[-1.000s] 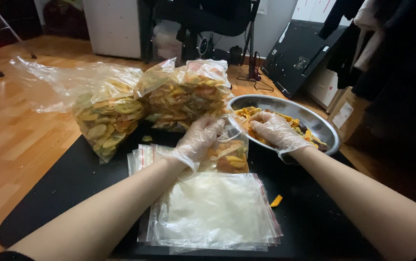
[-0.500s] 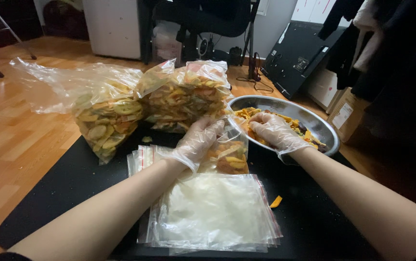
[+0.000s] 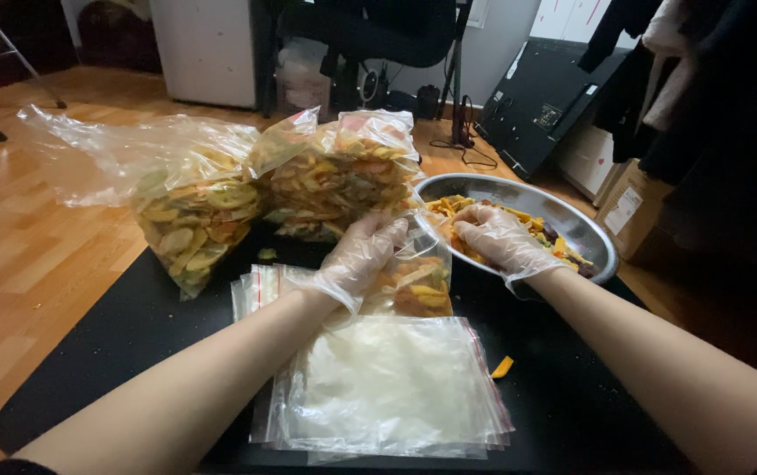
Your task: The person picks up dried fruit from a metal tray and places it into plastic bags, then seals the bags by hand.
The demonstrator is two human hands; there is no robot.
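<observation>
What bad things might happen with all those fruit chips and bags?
Chips may spill as the right hand carries them from the metal bowl to the small bag that the left hand holds open; one orange piece already lies on the black table. The bowl sits near the table's edge, so a push might tip it off. The big open bags lean and could slump.

A small clear pouch (image 3: 414,281), partly filled with dried fruit slices, is being held open by the gloved left hand (image 3: 363,255). Slices in the steel bowl (image 3: 582,224) are being gripped by the gloved right hand (image 3: 500,239). Empty pouches (image 3: 387,387) are lying stacked on the black table (image 3: 115,343).
</observation>
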